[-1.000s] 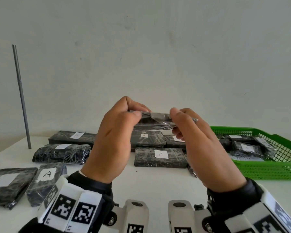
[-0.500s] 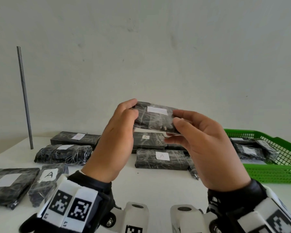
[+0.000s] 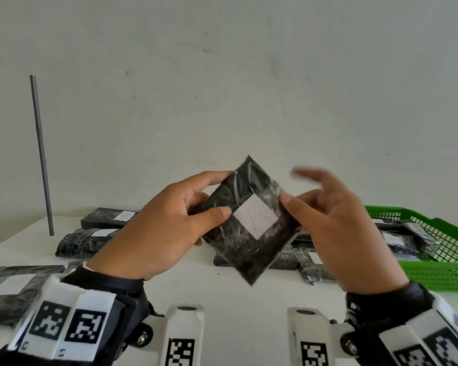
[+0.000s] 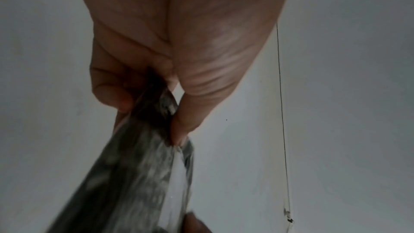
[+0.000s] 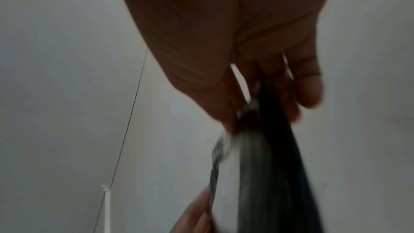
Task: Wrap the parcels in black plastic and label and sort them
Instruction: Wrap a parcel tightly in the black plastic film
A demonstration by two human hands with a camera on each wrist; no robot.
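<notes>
Here, the parcel (image 3: 249, 223) hangs in the air between my hands, turned cornerwise like a diamond, its lowest corner well above the table (image 3: 222, 291) with free room under it. Its white label (image 3: 255, 217) faces me; a faint pencil mark on it is too pale to read. My left hand (image 3: 167, 220) pinches the left edge, thumb on the face beside the label, fingers behind. My right hand (image 3: 339, 228) nips the right corner with its thumb, forefinger lifted and blurred. Beyond my right hand sits the green basket (image 3: 444, 276) holding labelled parcels; beyond my left, wrapped parcels (image 3: 85, 241) lie near a grey rod (image 3: 41, 154).
</notes>
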